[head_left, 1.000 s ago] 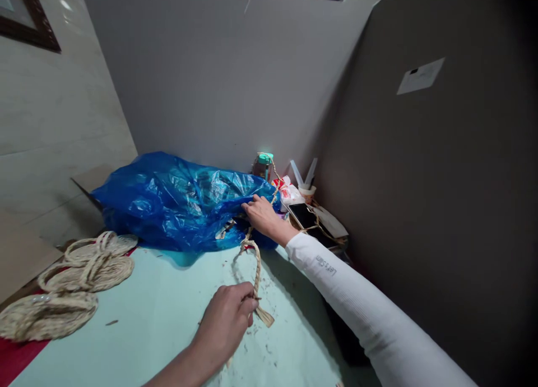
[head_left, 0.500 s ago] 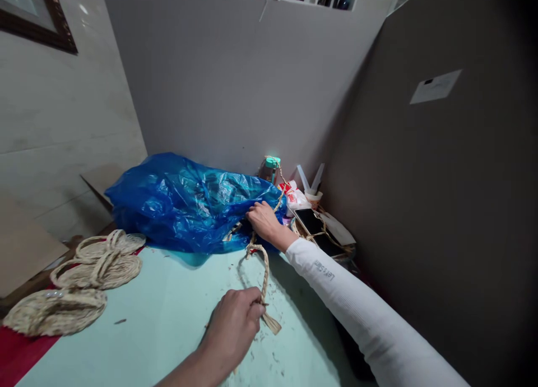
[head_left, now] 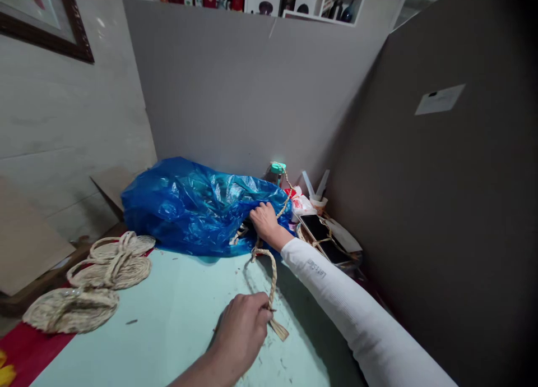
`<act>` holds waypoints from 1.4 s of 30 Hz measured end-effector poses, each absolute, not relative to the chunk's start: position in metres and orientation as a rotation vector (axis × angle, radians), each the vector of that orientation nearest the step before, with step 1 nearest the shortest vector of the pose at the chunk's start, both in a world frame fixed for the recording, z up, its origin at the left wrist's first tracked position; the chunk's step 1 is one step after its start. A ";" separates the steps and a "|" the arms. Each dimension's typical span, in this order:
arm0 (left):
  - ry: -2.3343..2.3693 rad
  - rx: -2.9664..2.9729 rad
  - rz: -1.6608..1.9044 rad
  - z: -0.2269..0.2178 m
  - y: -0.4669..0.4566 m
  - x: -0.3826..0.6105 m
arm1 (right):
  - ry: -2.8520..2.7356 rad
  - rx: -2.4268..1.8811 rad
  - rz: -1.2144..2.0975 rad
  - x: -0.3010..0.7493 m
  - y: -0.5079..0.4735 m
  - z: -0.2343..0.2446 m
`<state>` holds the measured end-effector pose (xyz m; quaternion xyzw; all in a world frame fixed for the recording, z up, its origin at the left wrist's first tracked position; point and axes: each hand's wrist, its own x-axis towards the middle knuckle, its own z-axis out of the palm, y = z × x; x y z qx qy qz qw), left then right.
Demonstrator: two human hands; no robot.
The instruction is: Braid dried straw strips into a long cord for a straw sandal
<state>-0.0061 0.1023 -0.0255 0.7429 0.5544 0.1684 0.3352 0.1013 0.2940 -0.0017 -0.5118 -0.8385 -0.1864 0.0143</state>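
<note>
My left hand [head_left: 244,328] is closed around a braided straw rope [head_left: 274,277] near its loose, frayed end, low over the pale green tabletop [head_left: 168,319]. From there the rope curves up toward the mouth of a large blue plastic bag [head_left: 189,207]. At that mouth my right hand [head_left: 265,221] is closed with its fingers curled on the bag's edge; its fingertips are partly hidden. Pale straw pieces [head_left: 239,234] show inside the opening, just left of the right hand. Another length of rope [head_left: 284,204] runs up behind that hand to a green-lidded jar [head_left: 277,168].
Woven straw sandals or soles [head_left: 111,266] lie at the left on a red cloth [head_left: 46,348]. At the right back, a phone-like dark device [head_left: 323,238], a white and red packet [head_left: 303,203] and a cup [head_left: 318,203] crowd the corner. Grey partitions [head_left: 252,84] stand behind and at the right.
The view has shifted slightly, so everything sits a little lower and further right. Both hands keep nearly the same places relative to the bag and rope.
</note>
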 end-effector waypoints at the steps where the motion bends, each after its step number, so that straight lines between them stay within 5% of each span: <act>1: 1.456 1.943 0.428 -0.026 0.103 -0.006 | -2.612 -1.600 -0.580 0.102 0.294 -0.001; 42: 1.414 1.937 0.520 -0.032 0.103 -0.007 | -2.787 -1.767 -0.483 0.114 0.283 0.018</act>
